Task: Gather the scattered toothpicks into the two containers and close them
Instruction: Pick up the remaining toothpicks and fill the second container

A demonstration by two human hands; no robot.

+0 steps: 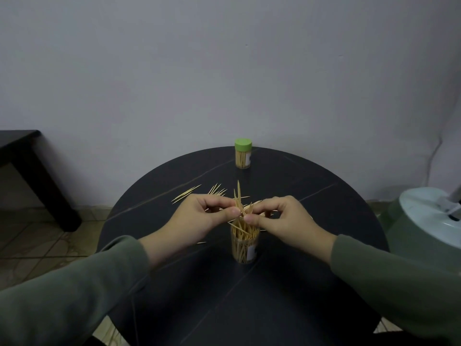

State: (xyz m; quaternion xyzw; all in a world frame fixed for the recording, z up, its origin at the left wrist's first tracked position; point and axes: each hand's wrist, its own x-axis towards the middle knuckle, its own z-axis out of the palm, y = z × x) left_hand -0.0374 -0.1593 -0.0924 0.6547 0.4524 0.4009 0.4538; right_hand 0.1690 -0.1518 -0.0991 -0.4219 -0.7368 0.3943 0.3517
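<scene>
Two arms in olive-green sleeves (74, 283) reach in from the bottom edge over a round, dark, faintly veined table (249, 308). Just beyond the wrists stands a clear, lidless cylindrical plastic container (244, 249) with a white label, upright near the table's centre and crammed with pale wooden toothpicks that splay out above its rim. Both hands meet directly over its mouth. The left hand (199, 218) has its fingers curled, thumb and forefinger pinching a bundle of toothpicks (240, 204) whose tips stick up between the two hands. The right hand (284, 218), fingers likewise curled, pinches the same bundle from the other side, its thumb pressed at the base of the sticks.

Behind the hands, loose toothpicks (185, 194) lie scattered on the tabletop in several small fans, some partly hidden by the knuckles; one lies near the left wrist.

At the far edge stands a second clear container (243, 158), upright, full and capped with a light-green lid (243, 144).

Beyond are a grey wall, a dark bench at left, and a green-and-white rounded appliance (424, 221) at right.
</scene>
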